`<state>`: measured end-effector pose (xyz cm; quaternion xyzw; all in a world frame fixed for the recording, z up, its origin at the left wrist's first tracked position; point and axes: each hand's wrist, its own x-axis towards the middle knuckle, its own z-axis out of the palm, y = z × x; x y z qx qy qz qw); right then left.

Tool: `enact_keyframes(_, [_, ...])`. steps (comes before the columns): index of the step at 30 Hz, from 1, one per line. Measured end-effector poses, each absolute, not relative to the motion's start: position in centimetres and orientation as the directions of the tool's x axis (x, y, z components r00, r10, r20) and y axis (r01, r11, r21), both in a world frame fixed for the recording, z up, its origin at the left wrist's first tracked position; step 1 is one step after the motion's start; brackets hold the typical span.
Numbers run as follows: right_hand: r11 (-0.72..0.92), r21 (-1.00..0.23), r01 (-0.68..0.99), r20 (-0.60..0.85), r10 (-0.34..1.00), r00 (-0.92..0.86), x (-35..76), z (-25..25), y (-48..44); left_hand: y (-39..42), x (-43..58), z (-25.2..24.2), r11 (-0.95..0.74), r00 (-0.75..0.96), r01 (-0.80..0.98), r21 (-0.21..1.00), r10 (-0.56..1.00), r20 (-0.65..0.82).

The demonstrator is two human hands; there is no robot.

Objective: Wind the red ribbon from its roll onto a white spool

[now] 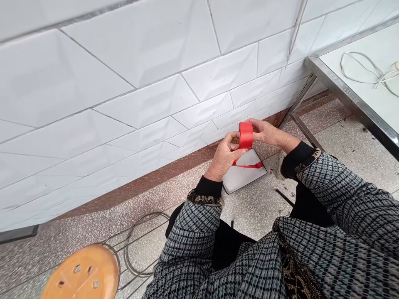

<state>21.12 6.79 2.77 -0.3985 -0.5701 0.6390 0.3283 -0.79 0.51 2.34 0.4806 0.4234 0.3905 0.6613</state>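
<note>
We see the red ribbon roll (246,135) between both hands, its axis apparently crosswise: the left hand (223,158) pinches its lower left, the right hand (265,132) its right side. Below, nearer the left, we find the white panel (240,178), crossed by red ribbon (249,166).

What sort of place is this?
Perhaps a workshop or utility room, judging by the white tiled wall, the speckled floor strewn with dark bits, and the metal-edged table bearing loose cable.

A tiled wall (162,101), wire-strewn table (378,47) and littered floor (249,207) suggest a workshop.
</note>
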Motion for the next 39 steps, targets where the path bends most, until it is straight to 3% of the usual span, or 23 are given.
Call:
enact_keyframes(4, [-0.089,-0.983,0.161,-0.148,0.901,-0.407,21.0,2.3,7.0,0.4,0.1,2.0,0.244,0.293,-0.173,0.954,0.938,-0.187])
enact_keyframes(9, [-0.153,-0.937,0.313,-0.208,0.966,-0.151,21.0,2.7,7.5,-0.2,1.8,1.8,0.124,0.04,-0.206,0.971,0.992,-0.118])
enact_keyframes(11, [-0.168,-0.921,0.35,-0.218,0.97,-0.108,21.0,2.9,7.7,-0.5,2.0,2.0,0.109,0.02,-0.194,0.975,0.994,-0.108])
enact_keyframes(20, [-0.422,-0.906,0.031,-0.417,0.878,-0.236,20.2,3.6,6.9,-1.3,2.8,1.8,0.242,0.174,-0.239,0.94,0.963,-0.204])
enact_keyframes(28, [-0.573,-0.806,-0.15,-0.497,0.791,-0.356,19.7,3.5,6.6,-0.9,2.7,1.3,0.216,0.202,-0.112,0.97,0.961,-0.191])
enact_keyframes(39, [-0.684,-0.7,-0.208,-0.52,0.686,-0.509,19.8,2.9,6.6,-1.1,2.5,2.0,0.14,0.162,0.014,0.99,0.977,-0.14])
